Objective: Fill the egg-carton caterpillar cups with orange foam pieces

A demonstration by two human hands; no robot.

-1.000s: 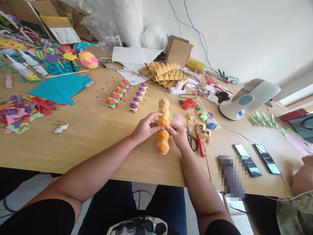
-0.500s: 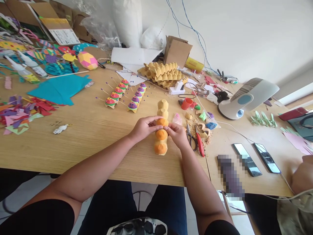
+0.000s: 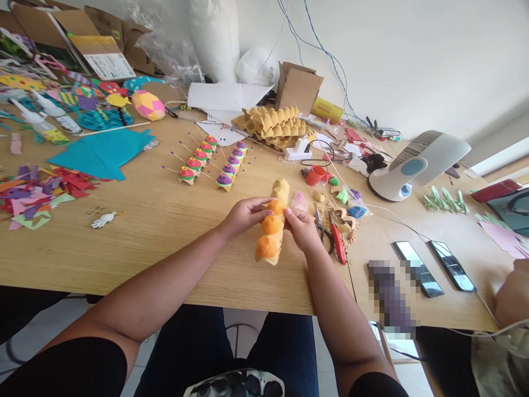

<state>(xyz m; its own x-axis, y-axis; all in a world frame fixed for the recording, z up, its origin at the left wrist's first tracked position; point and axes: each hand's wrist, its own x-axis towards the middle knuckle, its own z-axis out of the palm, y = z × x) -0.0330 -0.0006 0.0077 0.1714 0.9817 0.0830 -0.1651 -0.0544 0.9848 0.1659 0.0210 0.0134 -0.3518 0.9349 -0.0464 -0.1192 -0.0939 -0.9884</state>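
Orange-topped carton strip (image 3: 271, 225) between left hand (image 3: 245, 215) and right hand (image 3: 302, 227), both nearly closed, pinching sides.

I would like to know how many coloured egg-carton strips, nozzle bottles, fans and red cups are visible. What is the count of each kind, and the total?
Coloured egg-carton strips: 3 (orange strip between left hand and right hand, red-and-green strip, purple strip)
Nozzle bottles: 2
Fan: 1
Red cup: 1
Total: 7

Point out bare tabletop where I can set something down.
Bare table: between the white trinket and the left hand, and between the red cutter and the phones. Crowded: around the scissors and by the egg cartons.
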